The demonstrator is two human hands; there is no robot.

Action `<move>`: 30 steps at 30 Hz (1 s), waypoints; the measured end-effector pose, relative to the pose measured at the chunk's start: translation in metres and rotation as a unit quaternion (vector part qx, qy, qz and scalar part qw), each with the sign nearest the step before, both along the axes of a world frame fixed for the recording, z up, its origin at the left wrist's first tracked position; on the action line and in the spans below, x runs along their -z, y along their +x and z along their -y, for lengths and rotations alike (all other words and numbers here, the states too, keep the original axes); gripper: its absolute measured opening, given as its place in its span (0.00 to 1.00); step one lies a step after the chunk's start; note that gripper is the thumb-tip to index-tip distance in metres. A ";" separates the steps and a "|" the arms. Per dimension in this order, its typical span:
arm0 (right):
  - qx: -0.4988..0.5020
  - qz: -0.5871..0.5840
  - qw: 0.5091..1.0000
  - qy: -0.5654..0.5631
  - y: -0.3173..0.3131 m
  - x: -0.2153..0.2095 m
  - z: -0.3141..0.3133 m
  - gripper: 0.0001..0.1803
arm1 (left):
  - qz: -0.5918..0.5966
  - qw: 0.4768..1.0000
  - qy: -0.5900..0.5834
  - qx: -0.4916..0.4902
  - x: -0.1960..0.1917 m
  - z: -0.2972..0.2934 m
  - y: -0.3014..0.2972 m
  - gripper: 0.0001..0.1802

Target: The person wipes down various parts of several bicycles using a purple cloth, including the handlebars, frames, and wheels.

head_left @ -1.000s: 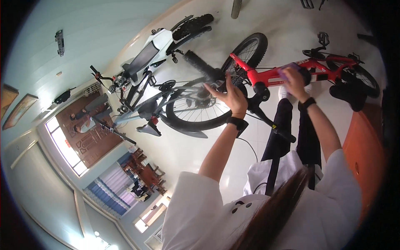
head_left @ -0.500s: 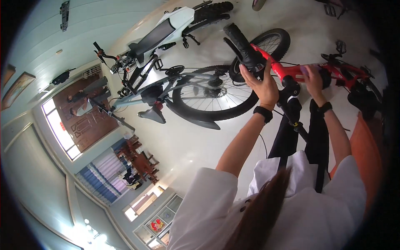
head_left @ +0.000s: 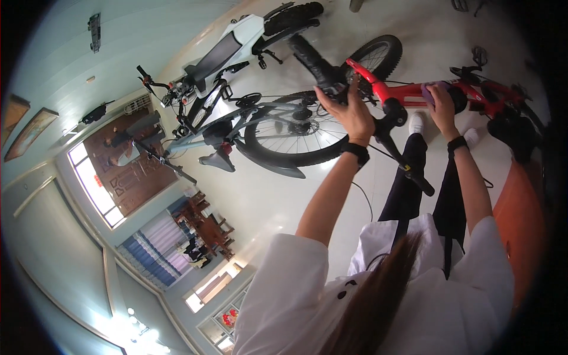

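A small red bicycle [head_left: 411,92] leans across the right side of the head view, its front wheel [head_left: 387,56] farther off. My left hand [head_left: 351,117] is on its black handlebar [head_left: 387,139], just below the thick black grip [head_left: 313,59]. The thumb and fingers lie on either side of the bar; the palm side is hidden. My right hand [head_left: 441,106] pinches a purple cloth [head_left: 426,93] against the red frame tube, close to the black part beside it. Both wrists carry black bands.
A grey bicycle [head_left: 222,133] with a large rear wheel stands to the left, and a white-and-black bike [head_left: 248,32] is beyond it. An orange surface [head_left: 520,219] lies at the right. A cable [head_left: 364,198] hangs below the handlebar. Two people are by the far doorway.
The handlebar and grip have shifted left, with my left hand moving along. My right hand has slid slightly up and left with the cloth. My white shoes have come into sight.
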State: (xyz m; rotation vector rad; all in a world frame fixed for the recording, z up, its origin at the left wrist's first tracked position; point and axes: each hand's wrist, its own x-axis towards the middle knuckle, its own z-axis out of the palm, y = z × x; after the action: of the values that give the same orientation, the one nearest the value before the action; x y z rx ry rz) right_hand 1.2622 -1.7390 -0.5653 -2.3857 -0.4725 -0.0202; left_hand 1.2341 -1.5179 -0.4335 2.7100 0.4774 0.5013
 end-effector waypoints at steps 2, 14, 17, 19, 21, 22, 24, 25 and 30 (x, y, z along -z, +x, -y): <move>0.051 -0.012 0.998 -0.028 -0.003 0.013 0.020 0.21 | -0.014 0.999 0.038 -0.026 0.003 -0.003 0.001 0.29; -0.015 -0.207 0.971 0.122 -0.092 -0.047 0.072 0.11 | -0.096 0.989 0.058 -0.093 -0.017 -0.009 -0.005 0.32; -0.053 -0.245 0.960 0.126 -0.114 -0.083 0.105 0.11 | -0.171 0.984 0.038 -0.042 -0.001 0.012 -0.054 0.38; -0.083 -0.301 0.946 0.085 -0.120 -0.103 0.138 0.11 | -0.187 0.978 0.037 0.089 -0.028 0.102 -0.079 0.42; -0.096 -0.294 0.944 0.119 -0.119 -0.125 0.155 0.11 | -0.235 0.947 -0.009 0.219 -0.032 0.156 -0.113 0.41; -0.105 -0.291 0.941 0.135 -0.121 -0.129 0.159 0.11 | -0.286 0.897 -0.069 0.330 -0.029 0.177 -0.122 0.41; -0.104 -0.286 0.941 0.145 -0.116 -0.143 0.170 0.11 | -0.300 0.876 -0.133 0.354 -0.039 0.233 -0.118 0.29; -0.112 -0.277 0.941 0.158 -0.111 -0.151 0.176 0.10 | -0.301 0.874 -0.135 0.358 -0.034 0.237 -0.113 0.29; -0.057 -0.258 0.952 0.154 -0.079 -0.160 0.223 0.16 | -0.314 0.866 -0.293 0.258 -0.009 0.247 -0.072 0.13</move>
State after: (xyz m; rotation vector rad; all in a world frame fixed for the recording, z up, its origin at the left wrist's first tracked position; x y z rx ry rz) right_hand 1.1833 -1.9619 -0.4052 -1.9520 -0.3235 0.5312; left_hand 1.1618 -1.7646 -0.4242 2.1921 0.0124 -0.6014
